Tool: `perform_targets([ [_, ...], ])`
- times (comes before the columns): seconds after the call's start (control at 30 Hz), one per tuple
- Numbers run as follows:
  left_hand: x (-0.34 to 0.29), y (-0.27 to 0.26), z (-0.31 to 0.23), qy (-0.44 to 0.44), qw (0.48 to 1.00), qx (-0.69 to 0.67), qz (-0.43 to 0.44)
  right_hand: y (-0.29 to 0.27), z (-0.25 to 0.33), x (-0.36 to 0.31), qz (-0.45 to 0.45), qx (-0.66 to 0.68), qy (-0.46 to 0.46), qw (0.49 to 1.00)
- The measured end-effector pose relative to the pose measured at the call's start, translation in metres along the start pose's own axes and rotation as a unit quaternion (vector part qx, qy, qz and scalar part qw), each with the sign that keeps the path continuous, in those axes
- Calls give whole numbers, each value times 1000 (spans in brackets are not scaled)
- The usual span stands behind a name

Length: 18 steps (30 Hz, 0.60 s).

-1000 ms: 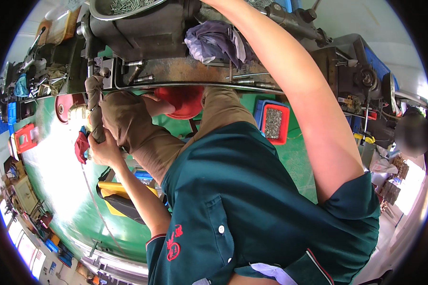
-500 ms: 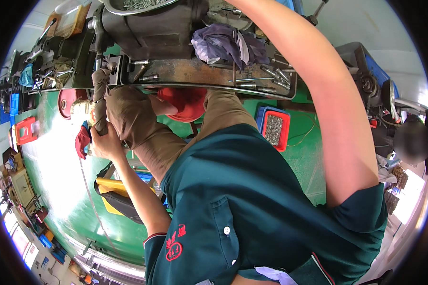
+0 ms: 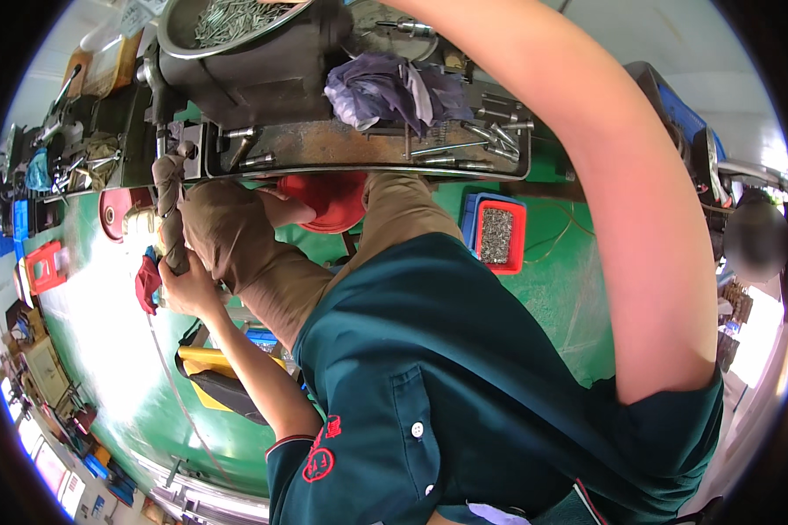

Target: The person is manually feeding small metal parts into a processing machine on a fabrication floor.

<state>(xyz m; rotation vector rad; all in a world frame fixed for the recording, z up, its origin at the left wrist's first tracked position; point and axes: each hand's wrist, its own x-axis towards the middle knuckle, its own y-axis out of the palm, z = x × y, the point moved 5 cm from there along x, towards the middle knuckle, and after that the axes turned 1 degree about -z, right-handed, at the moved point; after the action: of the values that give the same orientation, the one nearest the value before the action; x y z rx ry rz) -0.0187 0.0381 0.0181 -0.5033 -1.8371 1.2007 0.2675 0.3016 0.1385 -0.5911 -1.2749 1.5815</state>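
My left hand (image 3: 191, 287) is closed round the lower end of a lever (image 3: 170, 214) wrapped in brown cloth, beside my left knee. A piece of red cloth (image 3: 147, 284) hangs next to that hand. My right arm (image 3: 587, 114) reaches up and over to the top edge of the picture. Only a sliver of my right hand (image 3: 276, 2) shows, at the far side of a metal bowl (image 3: 168, 37); its fingers are mostly cut off. Many thin metal pins (image 3: 228, 24) lie in the bowl, which rests on a dark machine body (image 3: 245, 92).
A metal tray (image 3: 306, 144) holds sockets and rods, with a crumpled purple-grey rag (image 3: 381, 92) at its far side. Beneath stand a red stool (image 3: 328, 206) and a red bin (image 3: 518, 236) of small metal parts. A yellow-and-black seat (image 3: 206, 367) is at lower left.
The bench has shifted left and down in view, showing more of the bowl. My right arm has swung across, a bit of the hand now showing over the bowl. My left hand keeps its hold.
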Motion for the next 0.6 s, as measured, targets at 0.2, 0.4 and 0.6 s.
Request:
perform_targets([
  [0.2, 0, -2, 11, -3, 1000, 3, -11, -2, 11, -1, -38, 22, 6, 999],
  [0.4, 3, -4, 3, 14, 1000, -19, -13, -2, 8, 2, -42, 25, 10, 999],
  [0.6, 2, -6, -2, 8, 999, -45, -2, -1, 3, 4, -68, 7, -33, 997],
])
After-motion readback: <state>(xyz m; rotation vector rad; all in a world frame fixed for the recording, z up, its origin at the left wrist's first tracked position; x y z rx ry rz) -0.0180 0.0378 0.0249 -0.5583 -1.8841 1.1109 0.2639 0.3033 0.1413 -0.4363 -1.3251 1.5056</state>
